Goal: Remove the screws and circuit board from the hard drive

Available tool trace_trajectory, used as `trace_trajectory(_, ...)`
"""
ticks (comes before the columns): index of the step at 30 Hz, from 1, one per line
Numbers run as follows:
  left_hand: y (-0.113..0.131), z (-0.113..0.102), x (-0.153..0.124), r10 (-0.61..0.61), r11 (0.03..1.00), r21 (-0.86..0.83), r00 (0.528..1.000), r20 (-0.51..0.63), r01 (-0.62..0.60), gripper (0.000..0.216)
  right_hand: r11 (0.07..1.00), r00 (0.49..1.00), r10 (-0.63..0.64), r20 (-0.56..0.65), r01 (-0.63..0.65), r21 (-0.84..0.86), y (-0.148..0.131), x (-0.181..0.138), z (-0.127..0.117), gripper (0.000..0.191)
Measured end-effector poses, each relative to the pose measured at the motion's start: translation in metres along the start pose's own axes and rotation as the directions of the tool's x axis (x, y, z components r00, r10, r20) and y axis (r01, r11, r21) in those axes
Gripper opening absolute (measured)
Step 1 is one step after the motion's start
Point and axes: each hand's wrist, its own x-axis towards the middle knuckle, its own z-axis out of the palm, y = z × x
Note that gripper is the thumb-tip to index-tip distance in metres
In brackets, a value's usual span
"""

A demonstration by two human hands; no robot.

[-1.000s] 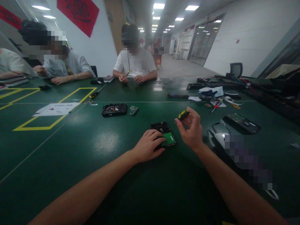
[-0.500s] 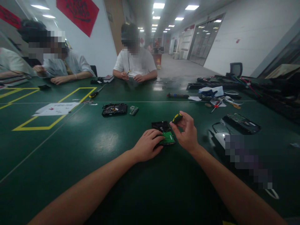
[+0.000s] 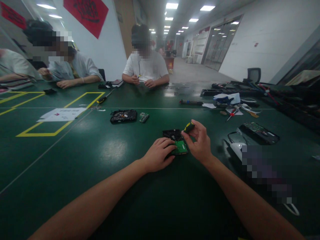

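Note:
A black hard drive (image 3: pixel 172 134) with a green circuit board (image 3: pixel 180 147) lies face up on the green table (image 3: pixel 75 156) in front of me. My left hand (image 3: pixel 158 154) rests on its near left side, fingers curled over the edge and holding it down. My right hand (image 3: pixel 199 141) is closed on a small screwdriver with a yellow and black handle (image 3: pixel 188 127), held over the right edge of the drive. The screwdriver's tip is hidden behind my fingers.
A second opened drive (image 3: pixel 123 116) and a loose small board (image 3: pixel 143 117) lie further back. Tools and parts (image 3: pixel 232 106) clutter the right side, with another drive (image 3: pixel 260 130). A paper sheet (image 3: pixel 62 114) lies in yellow tape marks. Two people (image 3: pixel 145 65) sit across the table.
My right hand has come down and leftward with the screwdriver, from above the table to the drive's right edge. My left hand has stayed on the drive.

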Motion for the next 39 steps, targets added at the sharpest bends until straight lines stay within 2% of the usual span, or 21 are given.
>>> trace_trajectory(6,-0.001,0.0,-0.001,0.014,0.999,0.047,1.0,0.01,-0.014,0.041,0.998,0.999,-0.033,0.041,0.035,-0.046,-0.007,0.003,-0.004,0.062)
trace_trajectory(10,-0.001,0.002,-0.001,0.022,0.999,0.05,1.0,-0.002,-0.021,0.042,0.999,0.996,-0.042,0.079,0.04,0.025,-0.012,0.005,-0.004,0.061)
trace_trajectory(12,-0.002,0.003,-0.001,0.028,0.999,0.047,0.999,-0.016,-0.027,0.041,0.997,0.997,-0.066,0.044,0.064,0.034,-0.012,0.006,-0.004,0.061)
trace_trajectory(15,-0.003,0.004,-0.001,0.037,0.998,0.045,0.999,-0.028,-0.036,0.041,0.991,0.992,-0.126,-0.026,0.125,-0.046,-0.012,0.007,-0.004,0.058)
trace_trajectory(19,-0.001,0.002,-0.001,0.04,0.998,0.042,0.999,-0.033,-0.038,0.04,0.982,0.985,-0.17,-0.016,0.168,-0.081,-0.012,0.008,-0.005,0.056)
trace_trajectory(25,-0.002,0.002,-0.001,0.036,0.998,0.043,0.999,-0.026,-0.035,0.04,0.991,0.989,-0.129,-0.067,0.126,-0.05,-0.011,0.008,-0.004,0.055)
trace_trajectory(30,-0.003,0.002,-0.001,0.044,0.998,0.041,0.999,-0.027,-0.043,0.04,0.974,0.977,-0.201,-0.075,0.192,-0.117,-0.016,0.012,-0.008,0.054)
trace_trajectory(33,-0.003,0.002,-0.001,0.045,0.998,0.034,0.998,-0.033,-0.044,0.04,0.973,0.977,-0.206,-0.055,0.198,-0.122,-0.019,0.012,-0.008,0.052)
trace_trajectory(39,-0.003,0.003,-0.002,0.039,0.999,0.04,0.999,-0.028,-0.037,0.04,0.986,0.987,-0.159,0.026,0.16,-0.04,-0.019,0.011,-0.006,0.058)
